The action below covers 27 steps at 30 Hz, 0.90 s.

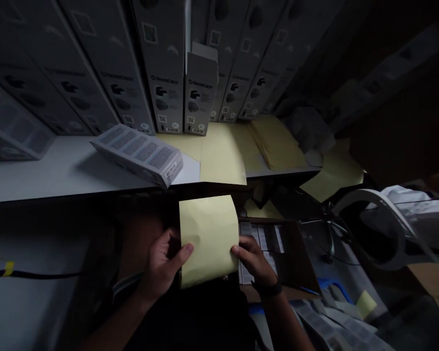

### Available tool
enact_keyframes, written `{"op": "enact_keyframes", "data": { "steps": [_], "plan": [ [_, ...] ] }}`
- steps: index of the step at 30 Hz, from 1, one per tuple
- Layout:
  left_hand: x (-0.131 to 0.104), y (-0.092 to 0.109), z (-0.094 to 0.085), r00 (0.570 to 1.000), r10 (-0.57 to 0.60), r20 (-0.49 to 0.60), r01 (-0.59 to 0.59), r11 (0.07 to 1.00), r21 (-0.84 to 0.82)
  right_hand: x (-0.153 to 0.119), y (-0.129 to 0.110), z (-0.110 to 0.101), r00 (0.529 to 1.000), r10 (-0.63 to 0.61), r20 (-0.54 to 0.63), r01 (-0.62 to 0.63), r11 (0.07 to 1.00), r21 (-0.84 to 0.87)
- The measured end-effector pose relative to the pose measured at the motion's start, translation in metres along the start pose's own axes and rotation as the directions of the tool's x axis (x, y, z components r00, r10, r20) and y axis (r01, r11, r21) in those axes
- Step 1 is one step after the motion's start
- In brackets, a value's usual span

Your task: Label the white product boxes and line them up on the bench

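Note:
A sheet of yellow paper (209, 234), slightly curved, is held up in front of my lap. My left hand (164, 263) pinches its left edge, thumb on the near face and fingers behind. At the right edge, my right hand (255, 259) grips it between thumb and fingers; a dark band circles that wrist. Just beyond, another yellow sheet (221, 156) lies on the white shelf (69, 161) and overhangs its front edge. A printed box (141, 151) rests on its side left of that sheet.
Tall SilverCrest boxes (166, 83) stand in a row along the back, with a shorter open-topped box (201, 92) among them. Folded yellow sheets (278, 141) lie to the right. Below is a cardboard carton (296, 253) holding printed boxes. A white curved frame (384, 204) stands at right.

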<state>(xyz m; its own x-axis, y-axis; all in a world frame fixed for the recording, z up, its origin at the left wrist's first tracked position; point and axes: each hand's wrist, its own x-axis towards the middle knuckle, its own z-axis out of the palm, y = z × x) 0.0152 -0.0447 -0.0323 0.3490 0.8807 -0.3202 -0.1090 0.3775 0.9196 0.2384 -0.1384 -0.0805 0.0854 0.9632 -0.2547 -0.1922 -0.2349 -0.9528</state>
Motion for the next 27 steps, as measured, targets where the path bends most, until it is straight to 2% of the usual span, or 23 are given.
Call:
{"op": "enact_keyframes", "data": {
  "steps": [6, 12, 14, 16, 18, 22, 27],
  "plan": [
    [-0.017, 0.001, 0.000, 0.998, 0.049, -0.031, -0.049, 0.998, -0.029, 0.001, 0.011, 0.009, 0.998, 0.058, 0.015, -0.059, 0.997, 0.055],
    [-0.017, -0.002, 0.003, 0.994, -0.007, -0.111, -0.007, 0.993, -0.121, -0.002, 0.008, 0.012, 0.999, 0.046, 0.003, -0.046, 0.995, 0.094],
    [-0.011, 0.000, 0.006, 0.982, -0.037, -0.185, 0.010, 0.989, -0.146, -0.006, 0.004, 0.010, 0.993, 0.051, 0.105, -0.063, 0.992, 0.110],
    [-0.003, 0.003, 0.009, 0.961, -0.033, -0.274, -0.011, 0.988, -0.157, -0.013, 0.000, 0.008, 0.957, 0.108, 0.268, -0.138, 0.986, 0.096],
    [0.007, 0.005, 0.013, 0.944, 0.002, -0.331, -0.053, 0.988, -0.146, -0.023, -0.004, 0.006, 0.916, 0.188, 0.354, -0.226, 0.972, 0.069],
    [0.025, 0.000, 0.021, 0.950, 0.003, -0.314, -0.045, 0.991, -0.127, -0.047, -0.013, 0.003, 0.920, 0.286, 0.267, -0.324, 0.940, 0.109],
    [0.033, -0.014, 0.027, 0.951, -0.040, -0.307, -0.002, 0.991, -0.137, -0.066, -0.016, -0.003, 0.933, 0.296, 0.205, -0.332, 0.928, 0.171]
  ]
}}
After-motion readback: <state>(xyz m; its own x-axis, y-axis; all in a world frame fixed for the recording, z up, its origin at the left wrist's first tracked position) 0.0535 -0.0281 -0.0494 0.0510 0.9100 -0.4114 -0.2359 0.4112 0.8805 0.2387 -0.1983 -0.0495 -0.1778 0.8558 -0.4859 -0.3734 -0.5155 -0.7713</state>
